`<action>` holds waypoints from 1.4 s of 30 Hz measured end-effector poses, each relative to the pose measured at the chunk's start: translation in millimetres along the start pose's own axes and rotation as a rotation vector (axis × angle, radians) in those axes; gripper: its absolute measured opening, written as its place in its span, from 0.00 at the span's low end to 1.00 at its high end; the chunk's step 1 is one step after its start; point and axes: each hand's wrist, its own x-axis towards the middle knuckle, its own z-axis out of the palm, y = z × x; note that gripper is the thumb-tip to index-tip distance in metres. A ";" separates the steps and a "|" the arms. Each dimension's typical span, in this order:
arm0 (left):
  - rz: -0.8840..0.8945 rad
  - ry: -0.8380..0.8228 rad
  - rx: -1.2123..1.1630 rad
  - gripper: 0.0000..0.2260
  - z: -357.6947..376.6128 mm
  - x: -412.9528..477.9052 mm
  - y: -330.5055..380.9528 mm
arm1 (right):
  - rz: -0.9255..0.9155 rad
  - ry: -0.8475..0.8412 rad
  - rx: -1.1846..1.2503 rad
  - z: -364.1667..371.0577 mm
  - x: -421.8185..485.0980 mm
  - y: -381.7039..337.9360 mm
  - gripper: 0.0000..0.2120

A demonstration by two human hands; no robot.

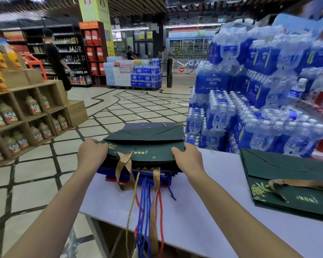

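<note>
Your left hand (90, 155) and right hand (189, 161) each grip one end of the green bag (147, 144), thumbs on top and fingers wrapped round its edges, probably to square it on the stack of folded bags (102, 172) at the table's (203, 202) left end. The handles (145, 211) hang over the near edge, clear of the pile. Your fingertips are hidden underneath, and it's unclear how many bags you're gripping.

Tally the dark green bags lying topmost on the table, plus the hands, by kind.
Dark green bags: 2 (held bag, right bag)
Hands: 2 (left hand, right hand, both gripping the held bag)
Total: 4
</note>
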 end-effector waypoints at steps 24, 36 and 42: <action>0.469 -0.512 -0.178 0.03 145.7 -197.2 127.8 | 0.207 0.403 -0.220 -240.5 -33.5 172.9 0.17; 0.842 -0.308 0.162 0.14 185.7 -217.7 69.0 | 0.215 0.449 -0.636 -211.1 -50.7 236.9 0.22; 1.660 -0.575 0.214 0.22 182.8 -207.4 69.0 | 0.177 0.469 -0.655 -207.1 -52.0 242.2 0.23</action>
